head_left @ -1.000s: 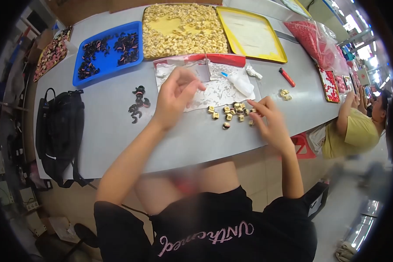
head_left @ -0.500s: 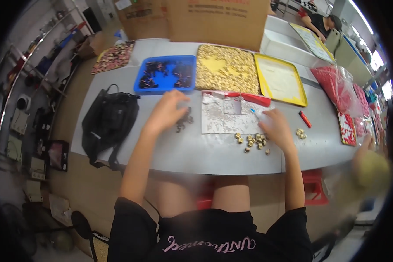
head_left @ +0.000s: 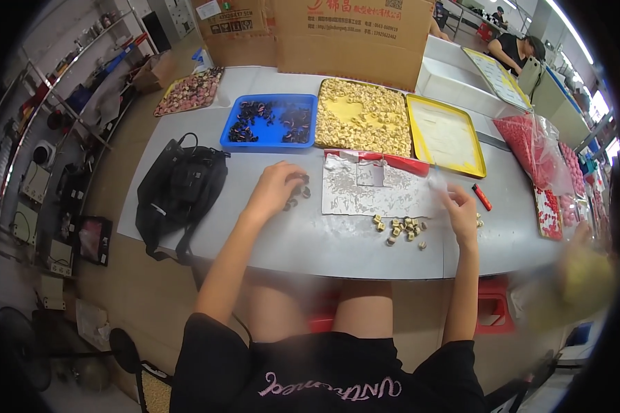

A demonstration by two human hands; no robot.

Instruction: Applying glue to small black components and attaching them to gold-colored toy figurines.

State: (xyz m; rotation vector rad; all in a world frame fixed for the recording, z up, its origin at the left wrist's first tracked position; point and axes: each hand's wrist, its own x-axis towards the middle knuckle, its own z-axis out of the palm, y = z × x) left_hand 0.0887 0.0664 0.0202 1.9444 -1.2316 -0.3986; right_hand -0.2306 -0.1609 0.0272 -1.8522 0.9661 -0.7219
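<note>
The step in hand seems to be picking one piece from the small dark curved pieces, which lie on the bench at the centre of the frame. The left hand is narrow, its fingertips at these pieces; I cannot tell if one is already held. The right hand, right of centre, seems to pinch a pale blurred thing. I judge that the next move calls for a light, exact pinch.

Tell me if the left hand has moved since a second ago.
Yes: against the blue tray, the left hand has moved left, from over the white sheet to the dark pieces.
</note>
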